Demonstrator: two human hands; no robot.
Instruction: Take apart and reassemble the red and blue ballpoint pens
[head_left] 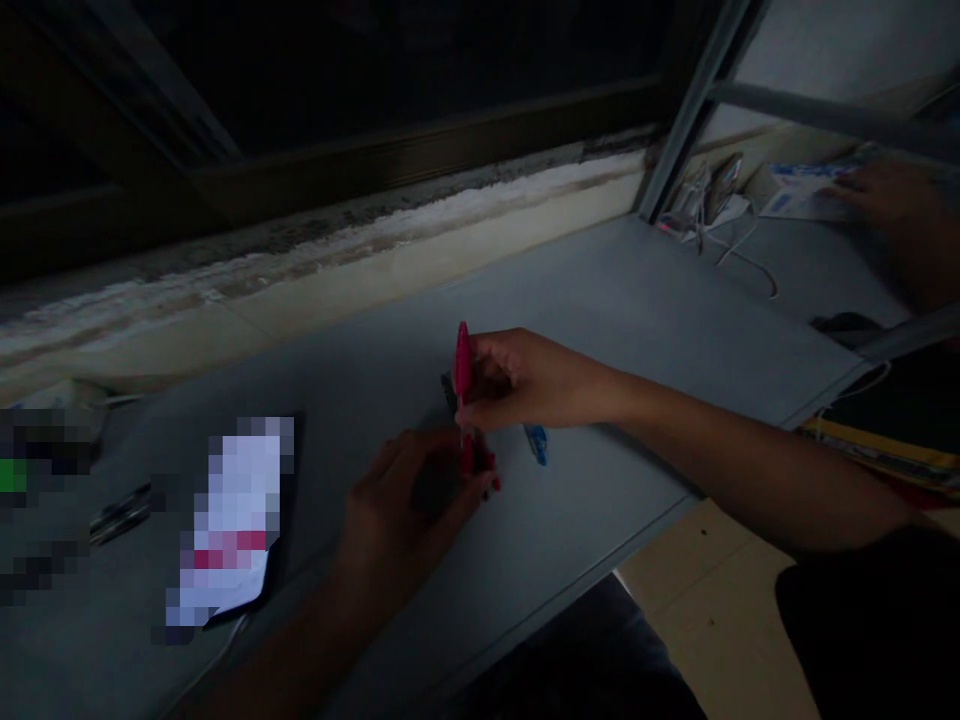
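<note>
My right hand (510, 380) pinches a slim pink pen-shaped tool (463, 360), held upright with its narrow lower end pointing down. Beneath that end, my left hand (405, 500) grips a small red piece (484, 465) between thumb and fingers, just above the table. The tool's lower end meets or nearly meets the red piece; contact cannot be made out in the dim light. A small blue object (537, 444) lies on the table beside my right wrist. Partly hidden behind my right fingers is a dark, narrow item (448, 391).
On the left lies a lit phone (232, 520) with a cable (225, 650). A metal post (690, 110) rises at the back right. Beyond it, another person's hand (885, 195) rests on a blue-and-white packet (806, 190), near white cables (750, 240). A window ledge (337, 240) runs behind the grey table (600, 300).
</note>
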